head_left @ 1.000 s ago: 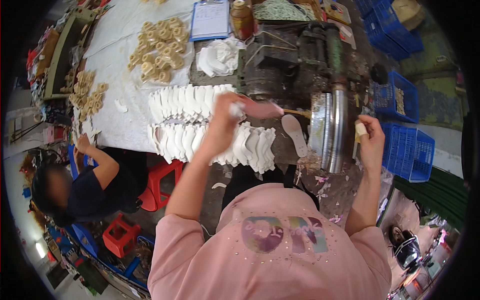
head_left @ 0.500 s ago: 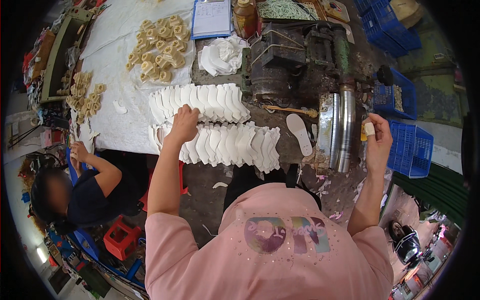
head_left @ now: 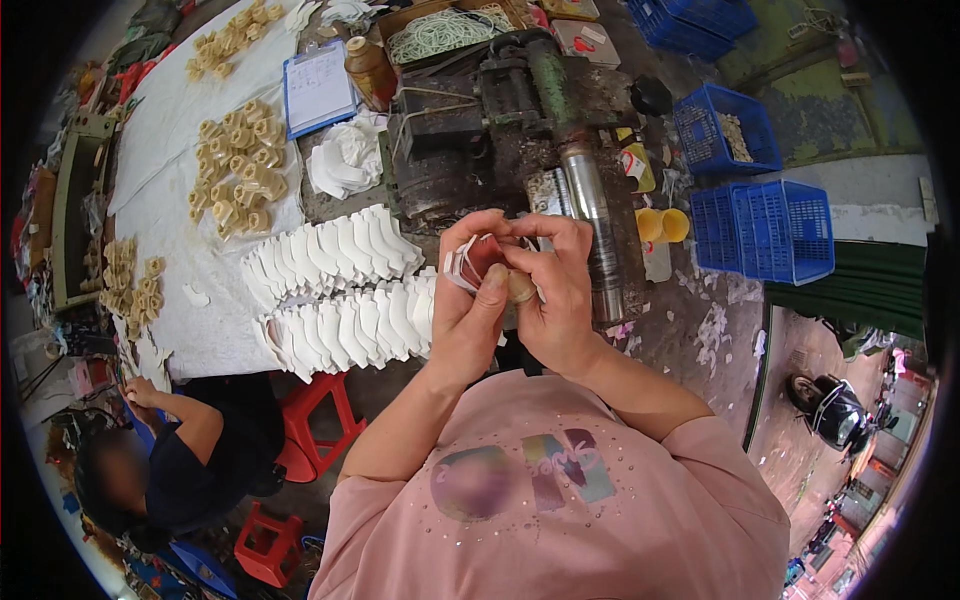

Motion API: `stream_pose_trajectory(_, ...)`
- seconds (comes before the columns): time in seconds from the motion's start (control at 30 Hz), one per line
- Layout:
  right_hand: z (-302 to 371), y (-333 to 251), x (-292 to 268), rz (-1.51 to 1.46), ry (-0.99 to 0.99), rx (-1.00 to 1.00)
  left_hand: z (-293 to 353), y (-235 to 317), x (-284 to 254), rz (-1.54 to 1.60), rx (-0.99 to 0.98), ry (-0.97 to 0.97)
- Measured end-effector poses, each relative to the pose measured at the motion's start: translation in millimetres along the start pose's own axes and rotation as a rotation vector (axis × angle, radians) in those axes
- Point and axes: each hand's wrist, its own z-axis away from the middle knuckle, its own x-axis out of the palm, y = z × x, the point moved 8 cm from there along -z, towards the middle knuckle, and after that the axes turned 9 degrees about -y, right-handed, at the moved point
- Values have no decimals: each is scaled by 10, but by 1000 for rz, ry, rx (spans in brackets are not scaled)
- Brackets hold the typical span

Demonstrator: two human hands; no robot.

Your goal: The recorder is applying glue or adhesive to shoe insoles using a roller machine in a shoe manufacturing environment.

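1. Worktable point(head_left: 190, 330) covered in white sheet, tan curled pieces point(head_left: 235, 170) spread far side; co-worker point(head_left: 170, 460) seated at lower left edge.
2. Dark roller machine point(head_left: 520, 120) just beyond the hands, blue crates point(head_left: 770, 225) at right.
3. Two fanned rows of white shoe-shaped pieces point(head_left: 340, 295) already laid out; many appear done, how many are left unclear.
4. Left hand point(head_left: 470, 300) closed on small stack of white pieces point(head_left: 462, 265), held at chest over table edge.
5. Right hand point(head_left: 555, 290) pinching same stack, fingers curled; likely separating one piece.

white insole pieces point(head_left: 340, 290), blue crates point(head_left: 770, 230), red stool point(head_left: 315, 425)
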Motion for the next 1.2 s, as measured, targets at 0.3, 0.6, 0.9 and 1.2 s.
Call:
stream_pose_trajectory(0.3,1,78,-170,-8,27,-18,-33,-12,97,-425,101,101)
stream_pose_trajectory(0.6,-30,615,-695,-635,-40,268,-117,15,-382,-393,-115,336)
stream_pose_trajectory(0.9,129,1176,-707,327,-544,288,-69,-554,249,-1286,-241,-305)
stream_pose_trajectory(1.2,-444,-312,-768,-613,-363,46,96,184,-457,-1160,37,-151)
